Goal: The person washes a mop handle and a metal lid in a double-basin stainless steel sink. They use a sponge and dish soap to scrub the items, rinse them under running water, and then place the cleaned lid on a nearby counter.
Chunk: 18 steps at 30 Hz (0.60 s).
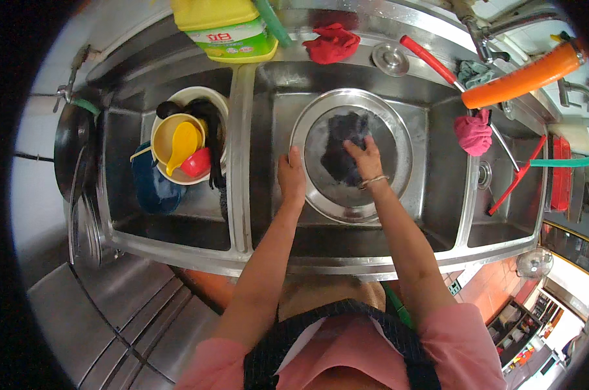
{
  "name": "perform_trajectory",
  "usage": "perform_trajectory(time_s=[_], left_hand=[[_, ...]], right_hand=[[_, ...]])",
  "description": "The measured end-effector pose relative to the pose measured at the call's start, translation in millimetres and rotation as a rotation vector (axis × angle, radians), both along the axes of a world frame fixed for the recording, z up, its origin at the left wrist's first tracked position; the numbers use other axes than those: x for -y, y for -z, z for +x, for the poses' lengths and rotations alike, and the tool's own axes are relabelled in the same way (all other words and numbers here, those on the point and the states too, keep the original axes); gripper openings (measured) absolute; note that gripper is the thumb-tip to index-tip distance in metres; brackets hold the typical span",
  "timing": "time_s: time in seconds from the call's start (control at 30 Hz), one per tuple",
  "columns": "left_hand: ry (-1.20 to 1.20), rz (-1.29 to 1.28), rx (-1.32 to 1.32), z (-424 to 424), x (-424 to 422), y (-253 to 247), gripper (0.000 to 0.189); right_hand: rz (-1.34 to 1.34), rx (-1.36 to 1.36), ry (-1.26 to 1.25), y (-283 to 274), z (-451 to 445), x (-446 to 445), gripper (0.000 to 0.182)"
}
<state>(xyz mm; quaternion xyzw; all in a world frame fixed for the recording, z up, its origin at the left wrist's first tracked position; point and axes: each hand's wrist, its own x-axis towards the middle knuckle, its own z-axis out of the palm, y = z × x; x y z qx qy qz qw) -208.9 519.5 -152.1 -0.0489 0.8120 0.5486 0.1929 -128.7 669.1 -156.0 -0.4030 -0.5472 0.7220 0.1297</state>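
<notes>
A round stainless-steel basin with a wide rim sits in the middle compartment of a steel sink. My left hand holds its rim on the left side, thumb uppermost. Over the right part of the basin's bottom is my right hand, fingers spread and a bracelet at the wrist. Beneath and beyond those fingers is a dark patch; whether it is a cloth or a reflection I cannot tell. Nothing shows plainly in the right hand's grasp.
The left compartment holds a cream tub with a yellow ladle and red bowl, beside a blue container. Behind are a detergent jug, red cloth and metal lid. An orange hose and red-handled squeegee stand right.
</notes>
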Motion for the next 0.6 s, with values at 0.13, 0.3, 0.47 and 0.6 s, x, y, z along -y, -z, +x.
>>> perform_trajectory(time_s=[0.13, 0.3, 0.47, 0.6], left_hand=[[0.097, 0.012, -0.017, 8.0, -8.6, -4.5, 0.036], [0.253, -0.074, -0.226, 17.0, -12.5, -35.8, 0.03], [0.324, 0.028, -0.225, 13.6, -3.9, -29.2, 0.029], [0.318, 0.056, -0.199, 7.5, -9.1, -27.0, 0.027]], right_hand=[[0.958, 0.006, -0.197, -79.0, -34.2, 31.0, 0.039], [1.317, 0.014, -0.339, -95.4, -68.5, -33.2, 0.041], [0.609, 0.338, -0.405, -111.7, -50.1, -115.6, 0.052], [0.639, 0.341, -0.22, -25.1, 17.3, -189.9, 0.064]])
